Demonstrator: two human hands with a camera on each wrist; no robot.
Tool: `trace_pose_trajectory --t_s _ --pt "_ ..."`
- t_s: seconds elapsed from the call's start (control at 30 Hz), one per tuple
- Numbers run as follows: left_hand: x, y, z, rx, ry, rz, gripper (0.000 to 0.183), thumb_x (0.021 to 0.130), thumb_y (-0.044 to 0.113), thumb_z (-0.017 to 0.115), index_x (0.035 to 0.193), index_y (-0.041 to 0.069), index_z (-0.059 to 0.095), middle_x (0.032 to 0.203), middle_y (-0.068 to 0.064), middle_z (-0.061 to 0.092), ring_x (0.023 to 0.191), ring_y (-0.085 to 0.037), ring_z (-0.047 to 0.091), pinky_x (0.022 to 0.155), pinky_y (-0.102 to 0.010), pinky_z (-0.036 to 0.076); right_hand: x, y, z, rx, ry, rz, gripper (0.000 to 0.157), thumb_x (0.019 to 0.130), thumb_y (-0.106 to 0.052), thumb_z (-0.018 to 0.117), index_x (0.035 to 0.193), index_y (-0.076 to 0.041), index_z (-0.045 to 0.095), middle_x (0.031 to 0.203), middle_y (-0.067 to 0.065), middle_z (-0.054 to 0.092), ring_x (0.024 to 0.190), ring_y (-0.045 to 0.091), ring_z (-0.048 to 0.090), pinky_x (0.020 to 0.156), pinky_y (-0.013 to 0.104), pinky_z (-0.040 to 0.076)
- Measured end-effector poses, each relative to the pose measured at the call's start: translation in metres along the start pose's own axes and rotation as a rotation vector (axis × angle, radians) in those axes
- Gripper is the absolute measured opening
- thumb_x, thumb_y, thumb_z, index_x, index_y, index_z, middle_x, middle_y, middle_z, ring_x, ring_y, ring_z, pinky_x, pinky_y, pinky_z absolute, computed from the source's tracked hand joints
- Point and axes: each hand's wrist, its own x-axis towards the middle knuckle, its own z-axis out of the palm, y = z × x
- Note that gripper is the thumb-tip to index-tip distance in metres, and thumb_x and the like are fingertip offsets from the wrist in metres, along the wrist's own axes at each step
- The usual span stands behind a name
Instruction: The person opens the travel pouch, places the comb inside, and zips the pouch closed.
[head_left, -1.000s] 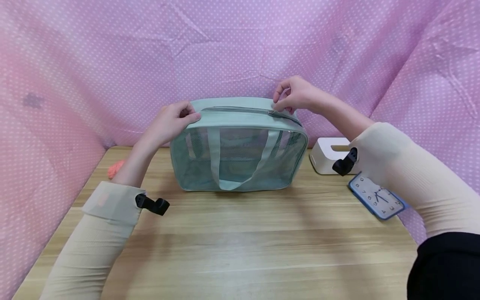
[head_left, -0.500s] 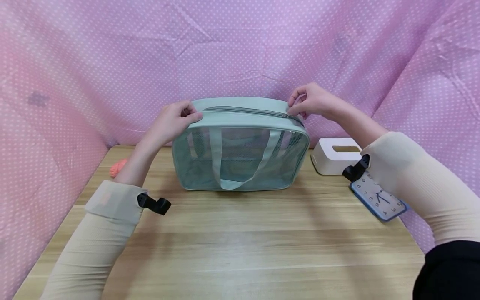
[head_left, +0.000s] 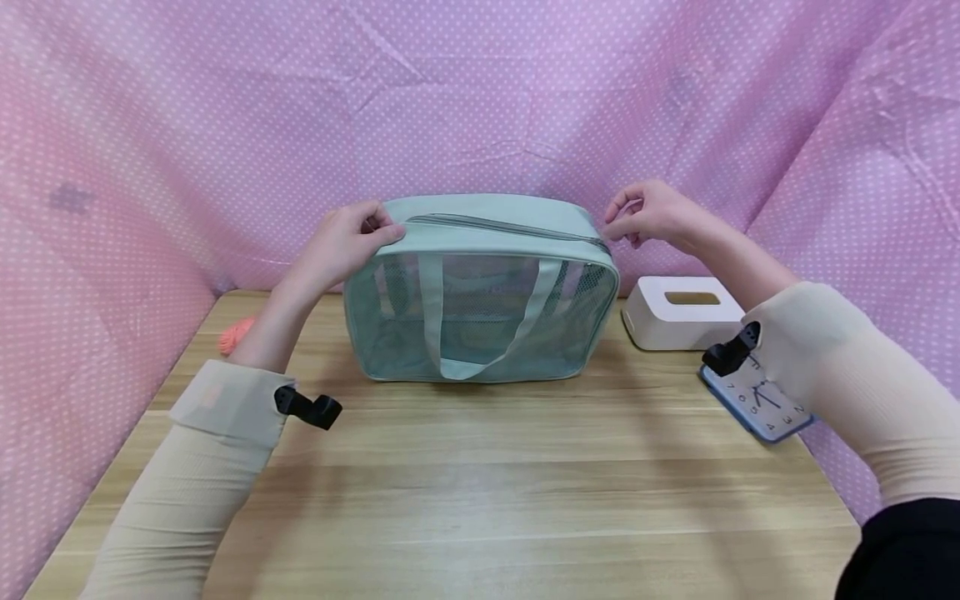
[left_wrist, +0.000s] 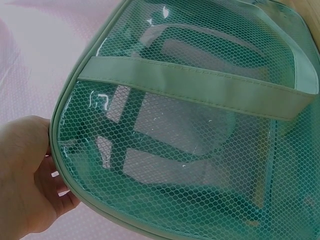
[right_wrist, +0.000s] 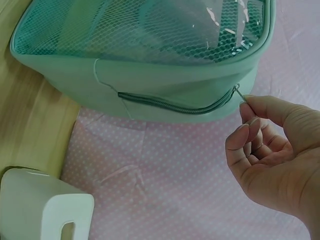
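A pale green bag (head_left: 480,243) with clear mesh panels and a strap handle (head_left: 461,369) stands upright on the table. My left hand (head_left: 349,238) grips its top left corner, thumb in front; in the left wrist view, the fingers of the left hand (left_wrist: 30,175) go behind the bag's edge. At the top right corner, my right hand (head_left: 651,215) pinches a zipper pull (right_wrist: 240,94) between thumb and forefinger. The zipper (head_left: 510,227) runs along the top. Its dark track (right_wrist: 175,105) curves down the bag's side from the slider in the right wrist view.
A white tissue box (head_left: 678,321) stands right of the bag on the wooden table (head_left: 465,483). Before it lies a blue-rimmed clock (head_left: 757,400), partly behind the right sleeve. An orange yarn-like ball (head_left: 236,333) sits by the left forearm. Pink dotted cloth (head_left: 480,100) hangs behind.
My right hand has drawn the zipper pull rightward and slightly down along the bag's top to its right corner. The left hand stays at the left corner.
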Motion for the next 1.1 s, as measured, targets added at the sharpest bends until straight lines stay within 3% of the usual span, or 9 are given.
trace_pose_trajectory --t_s 0.33,0.63,0.83,1.1 --pt "-0.002 -0.001 0.001 -0.008 0.012 0.004 0.030 0.105 0.038 0.059 0.104 0.008 0.063 0.088 -0.006 0.058 0.082 -0.024 0.048 0.070 -0.036 0.040 -0.005 0.024 -0.004 0.005 0.030 0.029 0.018 0.092 -0.014 0.075 0.105 -0.006 0.064 0.074 -0.008 0.066 0.068 0.011 0.060 0.067 0.025 0.055" --pt "-0.004 -0.001 0.002 -0.010 0.031 0.007 0.030 0.104 0.038 0.060 0.103 0.008 0.063 0.085 -0.004 0.056 0.079 -0.023 0.047 0.068 -0.036 0.039 -0.006 0.054 0.001 0.098 0.026 0.070 0.018 0.095 -0.015 0.074 0.107 -0.008 0.063 0.076 -0.011 0.069 0.069 0.009 0.061 0.071 0.025 0.056" --pt "-0.004 -0.004 0.002 -0.019 0.055 0.020 0.028 0.104 0.036 0.061 0.101 0.008 0.063 0.083 -0.005 0.056 0.077 -0.023 0.047 0.068 -0.035 0.039 -0.008 0.067 0.007 0.235 0.026 0.084 0.010 0.095 -0.013 0.073 0.100 -0.016 0.065 0.076 -0.011 0.064 0.071 0.006 0.059 0.073 0.023 0.057" --pt "-0.004 -0.003 0.003 -0.014 0.058 0.013 0.030 0.104 0.038 0.061 0.102 0.009 0.064 0.088 -0.006 0.060 0.081 -0.024 0.049 0.070 -0.035 0.040 -0.009 0.086 0.020 0.500 0.046 0.085 0.012 0.097 -0.005 0.069 0.093 -0.016 0.067 0.081 -0.008 0.069 0.067 0.007 0.058 0.065 0.020 0.055"
